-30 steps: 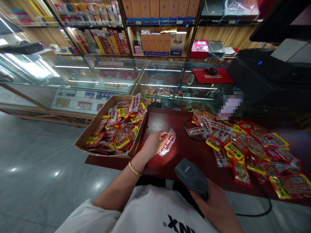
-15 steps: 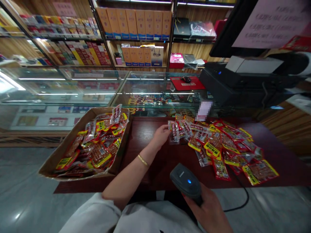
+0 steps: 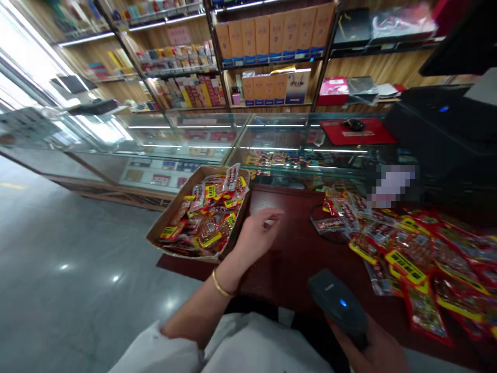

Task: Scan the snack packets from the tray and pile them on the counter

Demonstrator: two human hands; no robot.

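Note:
My left hand (image 3: 258, 233), with a gold bangle on the wrist, hovers over the dark red table just right of a cardboard box (image 3: 155, 242). Its fingers are loosely bent, a gap shows between them, and nothing is visible in them. Many red and yellow snack packets (image 3: 209, 230) fill that box. At the lower right, my right hand (image 3: 376, 342) grips a black barcode scanner (image 3: 336, 303) with a blue light lit. Beyond it lies a spread pile of similar packets (image 3: 413, 246). One clear packet (image 3: 330, 224) lies at the pile's left edge.
The table (image 3: 287, 254) meets a glass display counter (image 3: 279, 137) at the back. On the counter are a red mat (image 3: 357, 133) with a computer mouse (image 3: 352, 124) and dark equipment (image 3: 438, 124). A cable curves beside the pile. Shelves of boxes (image 3: 272, 36) stand behind.
My left hand has let go of a clear packet at the pile's left edge and moved left toward the box. The camera view has turned left. My right hand still holds the scanner.

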